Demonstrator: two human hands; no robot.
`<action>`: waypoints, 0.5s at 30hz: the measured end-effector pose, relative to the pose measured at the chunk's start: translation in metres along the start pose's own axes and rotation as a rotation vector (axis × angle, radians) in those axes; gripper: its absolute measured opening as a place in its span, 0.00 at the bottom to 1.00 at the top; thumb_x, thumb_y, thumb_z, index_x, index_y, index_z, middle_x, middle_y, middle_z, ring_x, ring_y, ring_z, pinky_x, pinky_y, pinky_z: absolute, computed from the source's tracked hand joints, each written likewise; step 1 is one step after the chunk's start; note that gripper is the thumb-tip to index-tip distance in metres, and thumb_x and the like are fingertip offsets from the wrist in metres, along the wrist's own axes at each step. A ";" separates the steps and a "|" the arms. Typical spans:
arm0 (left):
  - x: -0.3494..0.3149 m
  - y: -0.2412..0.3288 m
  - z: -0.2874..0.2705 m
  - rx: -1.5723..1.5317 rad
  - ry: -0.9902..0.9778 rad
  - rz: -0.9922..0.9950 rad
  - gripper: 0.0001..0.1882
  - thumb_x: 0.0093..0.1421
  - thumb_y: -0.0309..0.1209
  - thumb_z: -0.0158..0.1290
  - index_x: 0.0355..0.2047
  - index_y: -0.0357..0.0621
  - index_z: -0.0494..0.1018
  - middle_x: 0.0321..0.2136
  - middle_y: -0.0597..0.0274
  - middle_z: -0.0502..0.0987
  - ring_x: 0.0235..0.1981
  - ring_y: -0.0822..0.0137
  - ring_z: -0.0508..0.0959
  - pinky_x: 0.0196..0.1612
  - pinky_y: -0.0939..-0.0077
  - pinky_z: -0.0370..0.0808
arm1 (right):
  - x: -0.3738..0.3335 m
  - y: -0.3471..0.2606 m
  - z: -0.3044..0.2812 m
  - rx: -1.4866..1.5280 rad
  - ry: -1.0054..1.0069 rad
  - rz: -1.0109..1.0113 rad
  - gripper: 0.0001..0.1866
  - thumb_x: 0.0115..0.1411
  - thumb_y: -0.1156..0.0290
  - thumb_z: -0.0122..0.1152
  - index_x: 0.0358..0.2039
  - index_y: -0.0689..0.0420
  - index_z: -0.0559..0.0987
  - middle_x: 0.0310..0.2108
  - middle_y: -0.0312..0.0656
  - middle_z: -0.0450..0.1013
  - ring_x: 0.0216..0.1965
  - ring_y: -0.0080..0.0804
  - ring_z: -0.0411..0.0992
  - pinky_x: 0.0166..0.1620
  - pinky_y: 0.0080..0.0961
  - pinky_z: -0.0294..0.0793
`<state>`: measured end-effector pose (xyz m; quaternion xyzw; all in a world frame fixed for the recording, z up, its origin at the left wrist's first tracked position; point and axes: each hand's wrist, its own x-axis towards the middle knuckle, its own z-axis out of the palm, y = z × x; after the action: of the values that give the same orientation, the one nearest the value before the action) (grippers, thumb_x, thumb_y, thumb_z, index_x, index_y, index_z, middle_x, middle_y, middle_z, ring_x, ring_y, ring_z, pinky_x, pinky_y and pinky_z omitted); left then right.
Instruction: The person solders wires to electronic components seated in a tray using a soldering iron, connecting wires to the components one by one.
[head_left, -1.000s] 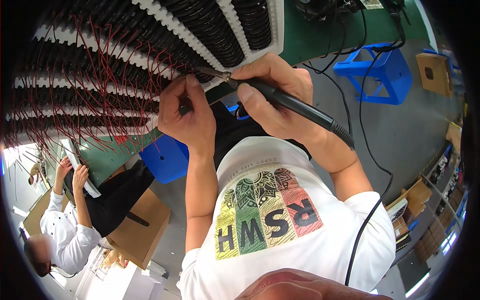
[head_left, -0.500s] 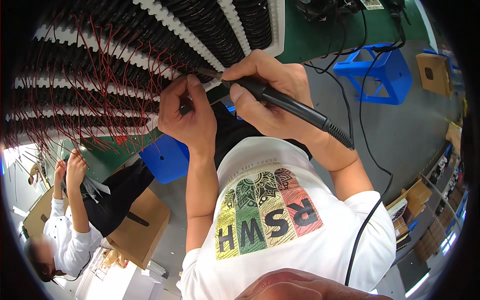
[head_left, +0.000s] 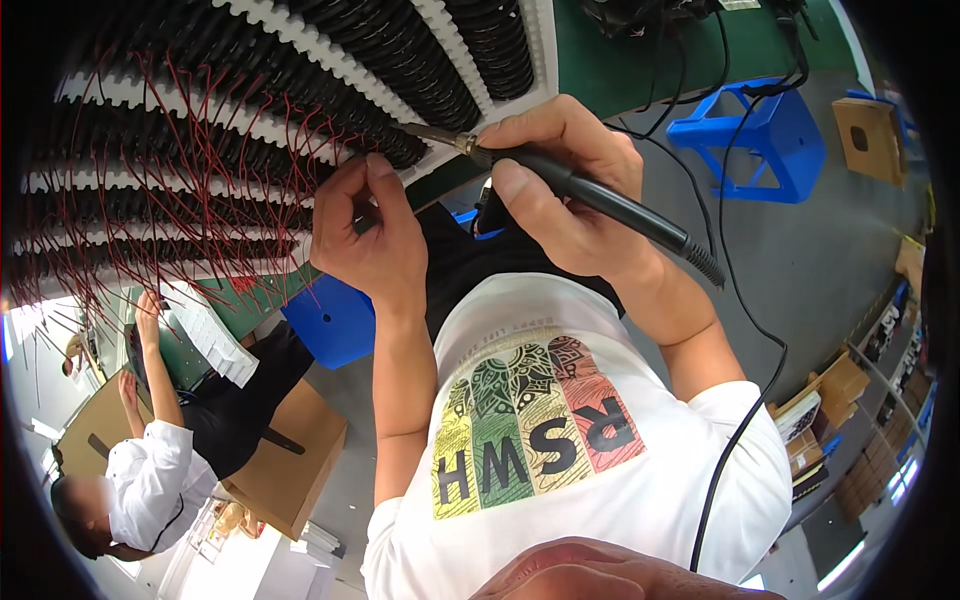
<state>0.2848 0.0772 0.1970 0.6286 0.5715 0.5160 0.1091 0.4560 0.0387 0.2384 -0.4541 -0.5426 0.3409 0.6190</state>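
My right hand [head_left: 575, 185] is wrapped round the black handle of a soldering iron [head_left: 640, 215], whose metal tip points left over the edge of the parts. My left hand [head_left: 370, 235] is pinched closed just left of that tip, fingertips against the near ends of the rows; what they grip is too small to make out. Rows of ribbed black parts [head_left: 430, 60] lie between white toothed strips [head_left: 300, 45] of a large tray. Many thin red wires [head_left: 200, 170] stick up from the rows left of my left hand.
The tray lies on a green table [head_left: 640, 75]. A blue stool [head_left: 755, 145] stands at the right, with black cables hanging nearby. Another blue stool [head_left: 335, 320] is below the table. A co-worker [head_left: 150, 485] sits at the left near white strips [head_left: 210, 330].
My right hand has drawn the soldering iron slightly right, its tip now further from my left fingers. My left hand has barely shifted. The co-worker's hands have moved apart, and white strips now show.
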 end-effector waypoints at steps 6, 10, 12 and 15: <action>0.004 0.015 -0.008 0.161 -0.065 0.082 0.02 0.56 0.22 0.62 0.30 0.39 0.80 0.27 0.62 0.82 0.21 0.72 0.74 0.23 0.80 0.68 | -0.002 0.005 0.000 0.015 -0.024 -0.024 0.10 0.54 0.79 0.59 0.39 0.63 0.79 0.17 0.29 0.70 0.14 0.13 0.55 0.20 0.10 0.52; 0.010 0.006 -0.014 0.157 -0.099 0.177 0.04 0.55 0.21 0.63 0.32 0.40 0.81 0.27 0.63 0.82 0.21 0.72 0.75 0.24 0.80 0.69 | 0.001 0.001 0.002 0.021 0.003 -0.007 0.09 0.52 0.78 0.62 0.36 0.61 0.80 0.14 0.30 0.70 0.13 0.16 0.58 0.19 0.13 0.56; 0.013 0.004 -0.016 0.155 -0.112 0.207 0.04 0.55 0.21 0.63 0.32 0.40 0.81 0.27 0.63 0.82 0.21 0.73 0.75 0.24 0.80 0.69 | 0.002 0.000 0.002 0.023 0.013 0.001 0.09 0.51 0.77 0.62 0.35 0.61 0.81 0.14 0.30 0.69 0.12 0.17 0.58 0.18 0.13 0.58; 0.018 0.004 -0.019 0.154 -0.155 0.241 0.06 0.55 0.20 0.63 0.33 0.41 0.81 0.27 0.63 0.82 0.21 0.72 0.75 0.25 0.80 0.71 | 0.003 -0.001 0.002 0.018 -0.005 -0.003 0.09 0.50 0.77 0.62 0.34 0.61 0.80 0.13 0.30 0.69 0.12 0.17 0.58 0.18 0.13 0.57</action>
<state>0.2694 0.0822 0.2172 0.7373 0.5196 0.4298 0.0416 0.4543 0.0412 0.2403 -0.4467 -0.5418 0.3460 0.6223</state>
